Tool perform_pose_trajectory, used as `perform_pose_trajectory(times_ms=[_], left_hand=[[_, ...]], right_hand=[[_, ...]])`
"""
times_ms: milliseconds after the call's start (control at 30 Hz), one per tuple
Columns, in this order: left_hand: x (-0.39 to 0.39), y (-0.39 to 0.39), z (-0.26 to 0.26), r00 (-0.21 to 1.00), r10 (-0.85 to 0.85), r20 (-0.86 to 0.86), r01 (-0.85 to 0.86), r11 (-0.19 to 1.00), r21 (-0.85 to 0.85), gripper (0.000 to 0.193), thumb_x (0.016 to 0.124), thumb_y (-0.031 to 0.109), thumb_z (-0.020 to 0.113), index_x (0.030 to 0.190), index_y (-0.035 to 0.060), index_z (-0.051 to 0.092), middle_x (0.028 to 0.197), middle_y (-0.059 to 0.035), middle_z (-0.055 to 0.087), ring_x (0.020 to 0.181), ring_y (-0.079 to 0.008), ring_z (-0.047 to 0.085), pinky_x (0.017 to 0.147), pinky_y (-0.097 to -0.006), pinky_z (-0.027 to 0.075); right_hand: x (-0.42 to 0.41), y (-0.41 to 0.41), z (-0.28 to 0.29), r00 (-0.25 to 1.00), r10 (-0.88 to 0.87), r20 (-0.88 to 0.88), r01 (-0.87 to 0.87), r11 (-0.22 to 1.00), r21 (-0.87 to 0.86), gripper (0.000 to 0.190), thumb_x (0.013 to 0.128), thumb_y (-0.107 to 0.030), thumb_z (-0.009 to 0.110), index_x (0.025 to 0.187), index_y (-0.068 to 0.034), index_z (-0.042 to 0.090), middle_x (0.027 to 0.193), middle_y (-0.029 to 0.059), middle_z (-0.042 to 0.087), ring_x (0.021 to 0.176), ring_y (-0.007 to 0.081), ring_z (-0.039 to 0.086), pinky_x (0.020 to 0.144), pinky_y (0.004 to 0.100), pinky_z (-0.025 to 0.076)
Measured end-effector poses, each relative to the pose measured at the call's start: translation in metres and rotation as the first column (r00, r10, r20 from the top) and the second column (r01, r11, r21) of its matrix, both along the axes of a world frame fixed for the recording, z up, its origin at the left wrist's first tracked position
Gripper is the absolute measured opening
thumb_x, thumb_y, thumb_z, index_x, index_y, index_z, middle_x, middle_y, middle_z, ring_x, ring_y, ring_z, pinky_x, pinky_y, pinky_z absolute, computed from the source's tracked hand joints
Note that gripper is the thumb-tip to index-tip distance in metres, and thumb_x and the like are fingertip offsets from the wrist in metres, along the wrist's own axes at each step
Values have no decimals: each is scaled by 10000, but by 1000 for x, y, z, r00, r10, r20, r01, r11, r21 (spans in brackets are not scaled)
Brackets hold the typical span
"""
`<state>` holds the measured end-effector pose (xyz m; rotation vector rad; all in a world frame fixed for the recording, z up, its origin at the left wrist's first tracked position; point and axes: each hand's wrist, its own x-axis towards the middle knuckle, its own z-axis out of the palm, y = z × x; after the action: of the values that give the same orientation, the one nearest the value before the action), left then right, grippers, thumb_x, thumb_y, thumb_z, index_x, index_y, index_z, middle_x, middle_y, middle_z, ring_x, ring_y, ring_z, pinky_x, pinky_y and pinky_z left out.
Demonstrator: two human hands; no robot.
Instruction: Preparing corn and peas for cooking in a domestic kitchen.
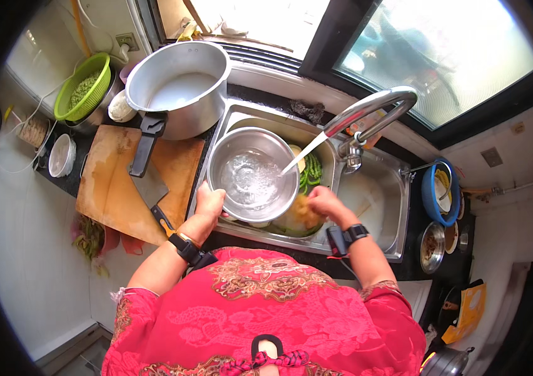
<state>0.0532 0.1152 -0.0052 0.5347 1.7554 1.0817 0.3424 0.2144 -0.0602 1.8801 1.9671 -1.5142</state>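
My left hand (210, 201) grips the near left rim of a round stainless steel basin (253, 175), held over the left bowl of a double sink (236, 115). Water pours from the curved chrome faucet (369, 104) into the basin, and the water inside is rippling. At the basin's lower right, my right hand (325, 203) holds a blurred yellow-brown thing (300, 212); I cannot tell exactly what it is. Green pods or peppers (312, 169) lie in the left bowl beside the basin, which hides part of them.
To the left stand a large aluminium pot (205, 101) and a wooden cutting board (106, 188) with a cleaver (150, 188) on it. A green basket (99, 91) is behind them. On the right are a blue basket (428, 190) and a metal bowl (432, 246).
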Motion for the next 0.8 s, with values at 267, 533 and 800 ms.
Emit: perform_pose_trajectory(times_ms=[267, 533, 800], left_hand=[[2, -2, -19, 996, -65, -54, 66, 997, 26, 426, 675, 19, 463, 1100, -2, 471, 802, -102, 570, 512, -174, 562, 308, -262, 437], [0, -6, -19, 992, -107, -65, 108, 994, 17, 507, 702, 9, 441, 1208, 37, 453, 814, -108, 601, 491, -162, 560, 305, -263, 438], [6, -7, -19, 990, -138, -36, 136, 990, -48, 384, 675, 32, 464, 1055, 18, 518, 773, -94, 587, 519, -168, 580, 317, -264, 450]], right_hand=[[24, 43, 36, 795, -516, -320, 520, 850, -83, 128, 654, -48, 543, 547, -72, 478, 490, 9, 437, 354, 131, 387, 323, 298, 276], [-17, 34, 32, 569, -503, -651, 580, 806, -116, 162, 701, -7, 537, 856, -19, 583, 703, 21, 556, 547, 100, 492, 476, 238, 405], [-70, -20, 30, 761, 25, -649, 52, 994, 99, 392, 738, 14, 495, 1129, -7, 520, 775, 22, 570, 690, 79, 539, 584, 216, 456]])
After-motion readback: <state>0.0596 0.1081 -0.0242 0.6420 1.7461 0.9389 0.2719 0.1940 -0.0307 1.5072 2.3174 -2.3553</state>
